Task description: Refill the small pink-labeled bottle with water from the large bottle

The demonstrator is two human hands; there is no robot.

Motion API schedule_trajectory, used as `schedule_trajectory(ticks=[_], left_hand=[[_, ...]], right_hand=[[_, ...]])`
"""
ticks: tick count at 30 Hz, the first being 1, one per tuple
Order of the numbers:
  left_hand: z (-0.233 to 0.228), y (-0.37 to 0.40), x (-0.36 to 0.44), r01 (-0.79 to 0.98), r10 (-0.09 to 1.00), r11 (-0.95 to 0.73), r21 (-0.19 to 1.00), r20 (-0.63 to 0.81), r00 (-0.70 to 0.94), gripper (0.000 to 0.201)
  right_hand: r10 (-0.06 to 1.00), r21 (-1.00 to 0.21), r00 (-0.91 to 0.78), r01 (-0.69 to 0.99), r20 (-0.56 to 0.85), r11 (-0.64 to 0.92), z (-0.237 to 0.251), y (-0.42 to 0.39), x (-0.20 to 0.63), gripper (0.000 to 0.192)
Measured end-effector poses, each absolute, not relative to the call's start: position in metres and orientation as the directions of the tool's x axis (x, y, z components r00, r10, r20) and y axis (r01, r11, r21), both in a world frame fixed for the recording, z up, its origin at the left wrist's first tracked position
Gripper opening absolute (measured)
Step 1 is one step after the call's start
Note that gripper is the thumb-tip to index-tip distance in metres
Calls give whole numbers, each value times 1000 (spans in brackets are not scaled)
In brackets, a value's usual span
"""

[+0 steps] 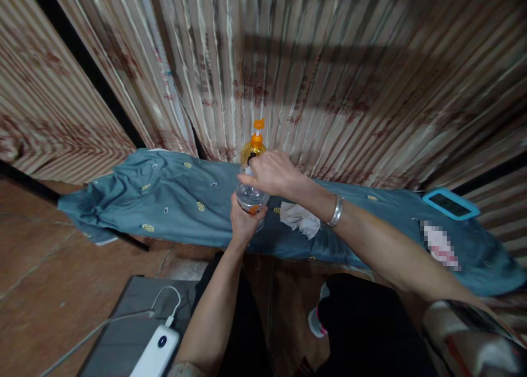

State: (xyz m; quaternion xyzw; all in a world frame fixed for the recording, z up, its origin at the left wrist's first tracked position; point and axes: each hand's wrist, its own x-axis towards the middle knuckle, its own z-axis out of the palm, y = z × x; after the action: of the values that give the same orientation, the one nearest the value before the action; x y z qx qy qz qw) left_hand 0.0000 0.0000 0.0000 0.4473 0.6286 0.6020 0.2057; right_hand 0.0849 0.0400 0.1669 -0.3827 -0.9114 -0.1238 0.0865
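Both hands work one clear plastic bottle at centre: my left hand clenches its base to steady it, my right hand grips the top. Orange pump bottle stands at 12 o'clock, crumpled tissue at 3.

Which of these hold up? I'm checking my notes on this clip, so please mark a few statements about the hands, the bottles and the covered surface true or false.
1. The left hand grips the clear plastic bottle from below. True.
2. The right hand rests flat on the white cloth. False: it is at the top of the clear bottle; the cloth lies loose beside it.
3. An orange pump bottle stands behind the hands. True.
4. The phone in the blue case lies on the floor. False: it lies on the blue-green sheet, at its far right.
5. The right wrist wears a silver bracelet. True.
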Motion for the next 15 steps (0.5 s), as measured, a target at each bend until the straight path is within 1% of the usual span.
schedule_trajectory(ticks=[6, 10, 15], left_hand=[[1, -3, 21, 283, 854, -127, 951, 250, -455, 74], [-2, -4, 26, 278, 865, -201, 939, 303, -400, 72], [-4, -4, 26, 306, 866, -216, 927, 327, -378, 70]], right_hand=[[703, 181, -665, 746, 251, 641, 164, 39, 107, 48], [711, 199, -657, 753, 249, 627, 160, 35, 122, 57], [689, 215, -692, 722, 216, 657, 158, 37, 131, 56]])
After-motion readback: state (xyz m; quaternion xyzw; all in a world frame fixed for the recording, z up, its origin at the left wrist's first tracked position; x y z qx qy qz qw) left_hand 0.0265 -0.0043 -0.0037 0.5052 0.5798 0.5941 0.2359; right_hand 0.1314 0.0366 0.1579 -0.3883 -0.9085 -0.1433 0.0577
